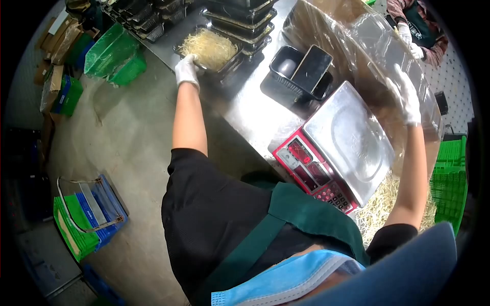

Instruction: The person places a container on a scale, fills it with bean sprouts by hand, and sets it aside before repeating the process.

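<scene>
My left hand [187, 70], in a white glove, grips the near edge of a black plastic tray [232, 64] heaped with pale bean sprouts [209, 48]. This tray is beside a stack of filled black trays [245, 23] on the metal table. Over on the right, my white-gloved right hand [410, 97] is held against or just above a clear plastic liner [357, 46], fingers stretched out and nothing in them. Between my arms is a red scale [311, 168] with a bare metal pan [352, 137]. Loose bean sprouts [380, 209] lie beside the scale, near my right forearm.
A black container [286, 64] with a dark flat object leaning in it stands behind the scale. More black trays [148, 20] are stacked at the table's far end. Green baskets [115, 56] stand on the floor at left. A co-worker's gloved hands [411, 43] show top right.
</scene>
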`<action>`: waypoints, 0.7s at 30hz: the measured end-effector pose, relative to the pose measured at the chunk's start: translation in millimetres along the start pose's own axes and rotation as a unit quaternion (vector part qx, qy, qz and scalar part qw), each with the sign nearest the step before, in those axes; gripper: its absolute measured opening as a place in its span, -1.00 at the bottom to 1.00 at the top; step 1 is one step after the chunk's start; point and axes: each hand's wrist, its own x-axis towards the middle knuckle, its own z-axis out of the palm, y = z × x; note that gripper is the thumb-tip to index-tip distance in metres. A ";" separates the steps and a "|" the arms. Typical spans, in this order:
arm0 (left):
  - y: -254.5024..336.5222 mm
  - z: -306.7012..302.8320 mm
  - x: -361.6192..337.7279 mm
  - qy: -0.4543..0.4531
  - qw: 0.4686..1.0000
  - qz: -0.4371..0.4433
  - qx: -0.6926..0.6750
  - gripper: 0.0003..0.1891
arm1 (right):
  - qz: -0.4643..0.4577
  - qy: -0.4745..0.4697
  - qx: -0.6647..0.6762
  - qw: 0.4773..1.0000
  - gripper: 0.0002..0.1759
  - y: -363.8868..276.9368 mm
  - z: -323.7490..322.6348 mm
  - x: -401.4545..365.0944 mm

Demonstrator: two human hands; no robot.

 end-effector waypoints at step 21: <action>-20.0 115.1 -56.3 0.157 0.950 0.164 -0.216 -0.25 | 0.368 0.223 0.335 0.838 -0.48 3.7 23.8 -341.2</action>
